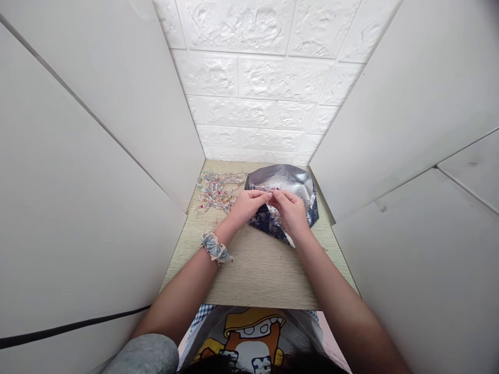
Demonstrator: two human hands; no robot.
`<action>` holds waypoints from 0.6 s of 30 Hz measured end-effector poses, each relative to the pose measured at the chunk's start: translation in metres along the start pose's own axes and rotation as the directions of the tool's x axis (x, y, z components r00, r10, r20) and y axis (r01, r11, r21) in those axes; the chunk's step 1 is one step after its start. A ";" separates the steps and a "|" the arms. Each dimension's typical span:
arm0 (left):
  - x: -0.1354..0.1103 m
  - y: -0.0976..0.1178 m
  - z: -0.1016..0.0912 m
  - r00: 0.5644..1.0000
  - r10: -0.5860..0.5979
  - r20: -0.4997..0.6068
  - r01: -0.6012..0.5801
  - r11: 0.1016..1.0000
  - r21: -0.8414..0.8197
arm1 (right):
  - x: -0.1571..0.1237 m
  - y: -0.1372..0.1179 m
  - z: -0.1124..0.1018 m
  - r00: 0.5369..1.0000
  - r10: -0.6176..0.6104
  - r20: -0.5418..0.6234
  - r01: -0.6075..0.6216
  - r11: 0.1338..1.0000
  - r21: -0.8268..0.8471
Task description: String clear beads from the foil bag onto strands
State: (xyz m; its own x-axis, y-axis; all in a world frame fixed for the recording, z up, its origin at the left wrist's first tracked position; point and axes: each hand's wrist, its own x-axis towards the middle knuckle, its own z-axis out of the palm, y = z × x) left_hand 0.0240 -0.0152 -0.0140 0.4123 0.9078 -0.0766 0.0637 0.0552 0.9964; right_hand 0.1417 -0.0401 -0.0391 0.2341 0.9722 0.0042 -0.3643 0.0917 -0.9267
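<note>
My left hand (247,205) and my right hand (290,209) meet over a shiny silver-and-blue foil bag (290,182) lying open on a narrow wooden table (261,270). Both hands have their fingertips pinched together on a small beaded piece between them, too small to name clearly. The thumbs and forefingers almost touch. A blue fabric scrunchie (215,248) sits on my left wrist. A pile of pastel bead strands (216,189) lies on the table just left of my left hand.
White panels close in on both sides of the table, and a white textured brick wall stands behind it. A black cable (70,326) runs along the lower left panel. My patterned shirt shows below the table's near edge.
</note>
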 end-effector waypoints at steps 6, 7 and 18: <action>-0.001 0.000 -0.003 0.980 -0.086 0.177 0.101 0.992 -0.076 | -0.002 -0.005 -0.003 0.969 -0.244 0.045 0.246 0.921 -0.302; -0.001 0.000 -0.003 0.978 -0.082 0.192 0.101 0.990 -0.094 | -0.003 -0.007 -0.003 0.961 -0.268 0.067 0.275 0.905 -0.325; -0.002 -0.003 -0.004 0.974 0.001 0.225 0.027 0.992 -0.123 | -0.007 -0.021 -0.006 0.912 -0.409 0.045 0.374 0.780 -0.502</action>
State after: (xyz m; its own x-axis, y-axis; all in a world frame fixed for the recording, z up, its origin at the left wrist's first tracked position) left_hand 0.0197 -0.0151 -0.0167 0.6066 0.7909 -0.0813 -0.0375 0.1306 0.9907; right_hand 0.1534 -0.0506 -0.0217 0.3221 0.8584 0.3992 0.2562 0.3268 -0.9097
